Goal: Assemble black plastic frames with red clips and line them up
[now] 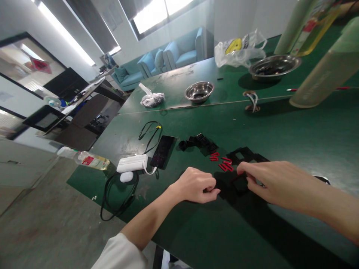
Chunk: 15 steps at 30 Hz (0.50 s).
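Observation:
My left hand [199, 185] is held low over the green table, its fingers curled closed with the thumb against them. Anything inside it is hidden. To its right, my right hand [262, 179] is bent downward with thumb and fingers pinched at a thin black square frame [239, 185], hard to make out against the dark table and shadow. Small red pieces [226, 164] lie in loose groups between and beyond the hands. Past them are several small black parts [202, 142], and flat black frames [245, 153] lie just beyond my right hand.
A phone [164, 151], white power bank [132, 163], earbud case [126, 176] and black cables lie left. A drink bottle [86, 158] stands near the left edge. Farther back are steel bowls [199, 92], a knotted bag [151, 99], a plastic bag [238, 50] and a tall bottle [322, 74].

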Each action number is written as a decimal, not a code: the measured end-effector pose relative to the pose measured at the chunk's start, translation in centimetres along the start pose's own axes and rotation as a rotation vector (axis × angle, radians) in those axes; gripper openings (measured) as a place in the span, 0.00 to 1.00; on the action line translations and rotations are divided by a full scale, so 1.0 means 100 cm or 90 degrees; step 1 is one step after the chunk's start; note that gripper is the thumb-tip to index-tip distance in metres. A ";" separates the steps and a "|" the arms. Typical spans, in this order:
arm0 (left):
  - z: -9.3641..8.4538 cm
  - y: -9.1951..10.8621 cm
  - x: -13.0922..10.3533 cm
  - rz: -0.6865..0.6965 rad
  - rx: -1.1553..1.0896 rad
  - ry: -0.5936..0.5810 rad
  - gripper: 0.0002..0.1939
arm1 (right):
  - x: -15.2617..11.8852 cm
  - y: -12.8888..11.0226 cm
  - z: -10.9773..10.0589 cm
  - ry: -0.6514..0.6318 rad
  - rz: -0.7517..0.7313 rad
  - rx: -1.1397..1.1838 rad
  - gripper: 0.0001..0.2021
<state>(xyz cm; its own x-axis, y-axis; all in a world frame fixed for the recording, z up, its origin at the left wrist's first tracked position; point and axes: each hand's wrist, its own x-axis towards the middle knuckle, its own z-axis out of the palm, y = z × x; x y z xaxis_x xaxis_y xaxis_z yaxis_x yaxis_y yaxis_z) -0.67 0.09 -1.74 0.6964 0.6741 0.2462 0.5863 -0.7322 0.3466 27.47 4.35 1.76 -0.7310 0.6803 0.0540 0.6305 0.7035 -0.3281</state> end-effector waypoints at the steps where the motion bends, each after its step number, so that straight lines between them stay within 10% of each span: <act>1: 0.000 0.000 0.000 0.007 -0.001 0.005 0.17 | 0.000 -0.002 0.000 -0.014 -0.004 -0.014 0.08; 15: 0.000 -0.003 0.000 0.061 -0.018 0.004 0.29 | 0.009 -0.024 0.002 -0.148 0.023 -0.082 0.09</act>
<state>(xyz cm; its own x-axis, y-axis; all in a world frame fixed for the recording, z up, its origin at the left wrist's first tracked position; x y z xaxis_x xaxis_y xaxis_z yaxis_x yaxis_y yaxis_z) -0.85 0.28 -1.81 0.7459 0.6022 0.2846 0.5053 -0.7900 0.3471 25.26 3.27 2.42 -0.7385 0.6501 -0.1791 0.6743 0.7101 -0.2028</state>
